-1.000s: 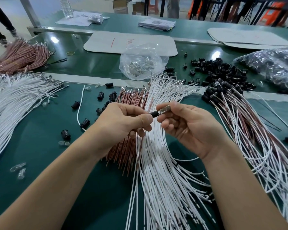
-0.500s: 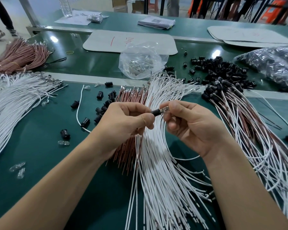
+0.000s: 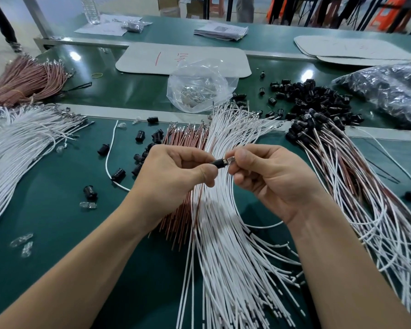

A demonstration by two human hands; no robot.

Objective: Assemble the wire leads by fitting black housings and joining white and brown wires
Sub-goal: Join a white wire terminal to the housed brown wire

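Head view: above the middle of the green bench (image 3: 57, 210), the left hand (image 3: 176, 172) grips a black housing (image 3: 218, 162) in curled fingers. The right hand (image 3: 271, 179) pinches a small clear piece (image 3: 230, 160) at the housing's end, touching it. White wires (image 3: 223, 245) fan beneath both hands, with brown wires (image 3: 185, 138) just beside them on the left. A heap of loose black housings (image 3: 318, 96) lies near the far right edge.

Both hands up over the middle of the bench: left hand (image 3: 176, 172) grips a black housing (image 3: 218, 162), right hand (image 3: 271, 176) pinches a little clear bulb (image 3: 230, 160) at its end. White wires (image 3: 223, 245) and brown wires (image 3: 183, 210) fan out underneath.
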